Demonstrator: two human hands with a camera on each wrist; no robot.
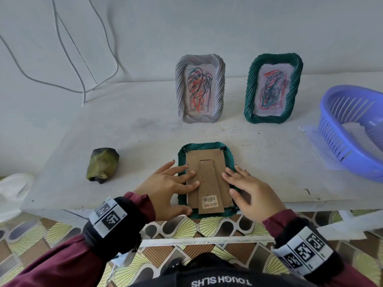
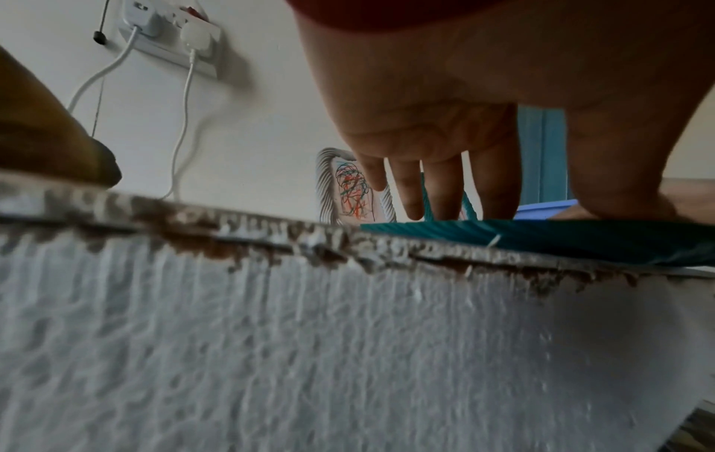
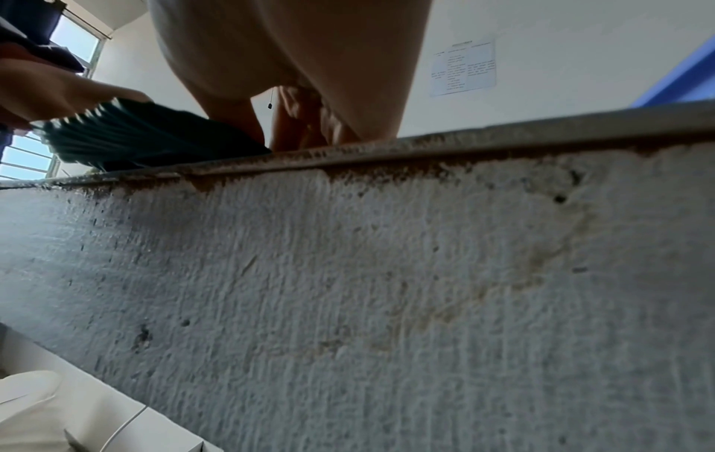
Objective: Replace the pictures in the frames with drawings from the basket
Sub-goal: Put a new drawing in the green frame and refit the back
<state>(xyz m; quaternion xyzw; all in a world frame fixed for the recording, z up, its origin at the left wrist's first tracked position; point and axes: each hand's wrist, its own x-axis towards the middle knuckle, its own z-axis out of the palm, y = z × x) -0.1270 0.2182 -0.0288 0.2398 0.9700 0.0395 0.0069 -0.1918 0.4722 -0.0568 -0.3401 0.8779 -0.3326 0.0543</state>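
A dark green frame (image 1: 182, 160) lies face down at the table's front edge, its brown cardboard back (image 1: 207, 160) and folded stand (image 1: 209, 183) facing up. My left hand (image 1: 184, 190) presses spread, straight fingers on the back's left half, thumb at the frame's near left corner. My right hand (image 1: 229, 183) rests its fingers along the right rim, thumb on the cardboard. In the left wrist view my left hand (image 2: 445, 195) touches the green frame (image 2: 541, 235). In the right wrist view my right hand (image 3: 305, 122) stands beside the frame (image 3: 154, 137).
A grey frame (image 1: 200, 88) and a second green frame (image 1: 273, 88) stand at the back, each holding a scribbled drawing. A blue basket (image 1: 331, 125) sits at the right on a clear sleeve. A crumpled dark green wad (image 1: 102, 164) lies to the left. Cables hang on the wall.
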